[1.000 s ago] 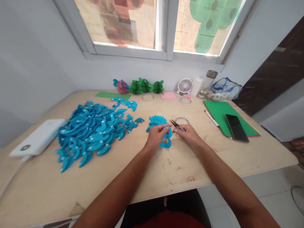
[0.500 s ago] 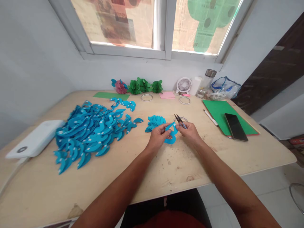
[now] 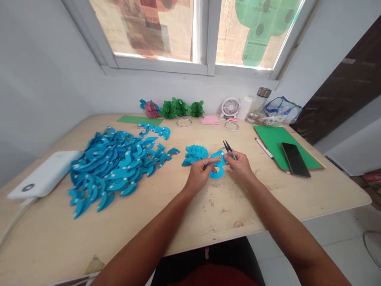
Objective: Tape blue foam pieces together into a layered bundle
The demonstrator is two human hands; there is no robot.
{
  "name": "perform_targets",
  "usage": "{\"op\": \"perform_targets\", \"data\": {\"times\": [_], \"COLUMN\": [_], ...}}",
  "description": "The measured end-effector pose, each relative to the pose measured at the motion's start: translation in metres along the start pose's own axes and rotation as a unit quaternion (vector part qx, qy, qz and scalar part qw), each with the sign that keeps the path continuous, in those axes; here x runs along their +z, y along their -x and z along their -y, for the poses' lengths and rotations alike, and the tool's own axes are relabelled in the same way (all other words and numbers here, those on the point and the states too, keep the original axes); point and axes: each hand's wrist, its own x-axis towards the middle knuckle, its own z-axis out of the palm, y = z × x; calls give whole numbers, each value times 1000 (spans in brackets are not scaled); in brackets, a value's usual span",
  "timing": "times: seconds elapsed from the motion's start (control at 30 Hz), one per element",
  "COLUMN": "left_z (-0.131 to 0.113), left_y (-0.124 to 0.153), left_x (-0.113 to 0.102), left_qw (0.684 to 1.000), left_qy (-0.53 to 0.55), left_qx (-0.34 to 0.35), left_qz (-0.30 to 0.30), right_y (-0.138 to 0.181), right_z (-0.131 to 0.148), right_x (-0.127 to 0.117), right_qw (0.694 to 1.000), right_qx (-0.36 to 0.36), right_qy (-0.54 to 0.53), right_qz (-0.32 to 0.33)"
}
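Note:
My left hand (image 3: 199, 174) pinches a curved blue paper cutout (image 3: 218, 165) just above the wooden table (image 3: 178, 206). Beside it, my right hand (image 3: 241, 166) is closed around small black snips (image 3: 228, 147), whose blades point up and away, and its fingers also touch the cutout's right side. Just behind my left hand lies a small fanned stack of blue cutouts (image 3: 195, 153). A large heap of the same blue cutouts (image 3: 116, 163) covers the left middle of the table.
A white flat device (image 3: 44, 174) lies at the far left. Green card with a black phone (image 3: 294, 159) and a pen (image 3: 263, 147) is at the right. Tape rings (image 3: 183, 122), green and pink paper shapes (image 3: 178, 108), a small fan (image 3: 230, 107) and a bottle (image 3: 258, 104) line the back wall.
Both hands have lifted the blue cutout a little and shifted it rightward and away from me. The snips now point more upright. The piles have not moved.

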Motion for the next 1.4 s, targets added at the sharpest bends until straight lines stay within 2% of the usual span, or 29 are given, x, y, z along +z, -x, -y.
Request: {"op": "perform_targets", "data": {"times": [0.2,0.33,0.5,0.8,1.0,1.13,1.4], "left_z": [1,-1,-3,-7,-3,0,-4], "left_y": [-5,-7,-8,-7,-6,-6,-6], "left_x": [-4,-8,-12,-9,-11,-10,-6], "left_qw": [994,989,985,991,993,991,992], "left_qy": [-1,-17,-21,-3,-71,-104,6], "left_qx": [-61,-62,-55,-49,-35,-13,-65], "left_qz": [-89,-132,-163,-123,-85,-83,-107], "right_y": [6,10,9,10,10,10,12], "right_z": [3,7,4,2,1,0,2], "right_x": [1,3,3,4,5,6,7], "right_qw": [983,957,941,930,929,924,913], "right_qx": [-87,-124,-138,-148,-153,-162,-183], "right_qy": [163,262,308,335,336,346,365], "right_qz": [8,17,27,22,16,19,27]}}
